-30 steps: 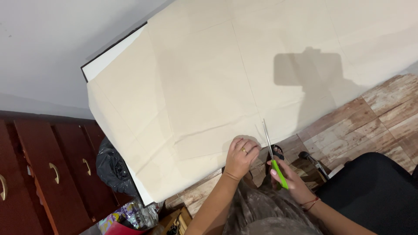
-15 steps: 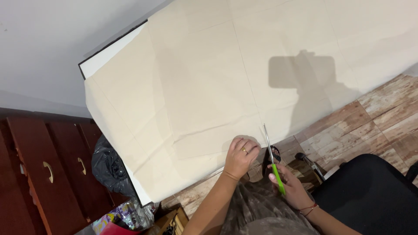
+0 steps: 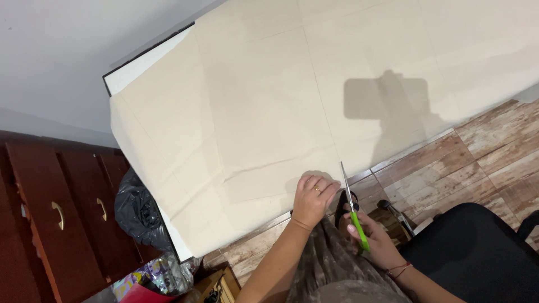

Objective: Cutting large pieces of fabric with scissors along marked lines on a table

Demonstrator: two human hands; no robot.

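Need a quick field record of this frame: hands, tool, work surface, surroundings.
left hand: flat on the cream fabric, near its front edge
right hand: grips green-handled scissors, blades pointing at the fabric edge
surface: white table, mostly covered by the fabric
left of table: dark red drawer unit, black bag
floor: wood-look tiles
lower right: black chair
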